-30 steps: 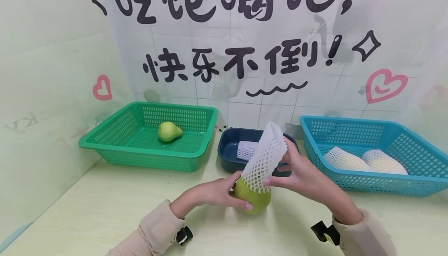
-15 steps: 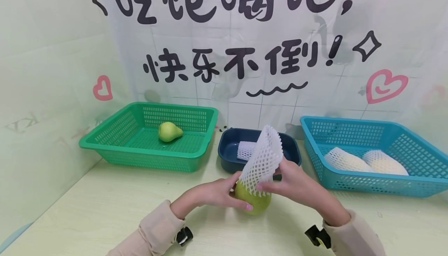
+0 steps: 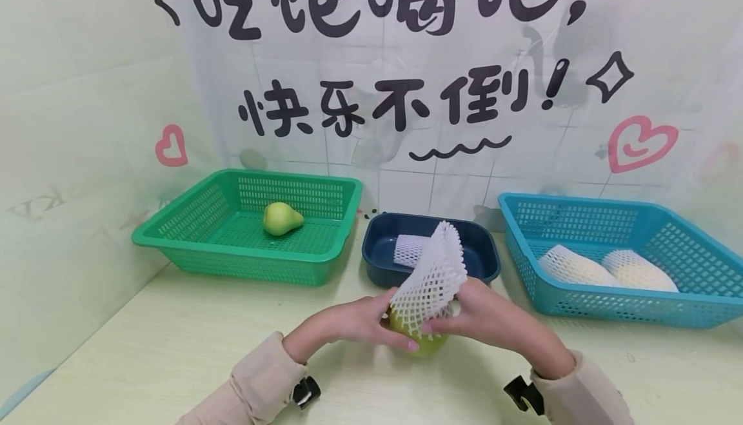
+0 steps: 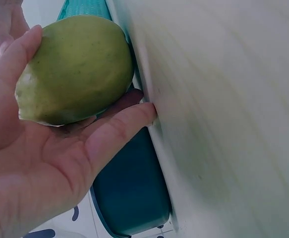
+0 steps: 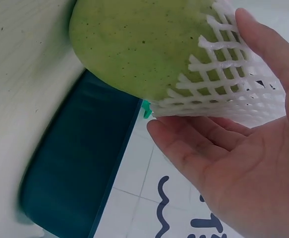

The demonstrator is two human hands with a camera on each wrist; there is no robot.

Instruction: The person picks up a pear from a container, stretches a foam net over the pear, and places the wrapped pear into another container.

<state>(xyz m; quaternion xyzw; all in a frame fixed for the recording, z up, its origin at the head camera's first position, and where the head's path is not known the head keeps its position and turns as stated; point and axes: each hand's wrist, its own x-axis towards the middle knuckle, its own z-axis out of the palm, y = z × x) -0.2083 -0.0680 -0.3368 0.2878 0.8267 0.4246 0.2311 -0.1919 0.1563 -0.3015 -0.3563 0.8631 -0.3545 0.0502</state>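
Observation:
A green pear [image 3: 428, 347] stands on the table in front of the navy tray. My left hand [image 3: 360, 323] grips it from the left, thumb across the near side; in the left wrist view the fingers reach behind the pear [image 4: 77, 69]. A white foam net sleeve [image 3: 428, 289] covers the pear's upper part, its loose end rising above and leaning right. My right hand [image 3: 484, 315] holds the sleeve at its right side. In the right wrist view the thumb lies on the mesh [image 5: 223, 89], with fingers under it and the pear's speckled bottom bare.
A green basket [image 3: 232, 251] at back left holds one bare pear [image 3: 282, 218]. The navy tray [image 3: 380, 275] behind the hands holds another foam sleeve [image 3: 408, 249]. At right, a blue basket [image 3: 638, 302] contains two net-covered pears [image 3: 637, 270].
My right hand has moved down and slightly left, pulling the foam net sleeve lower over the pear. The left hand keeps its grip on the pear in the same place.

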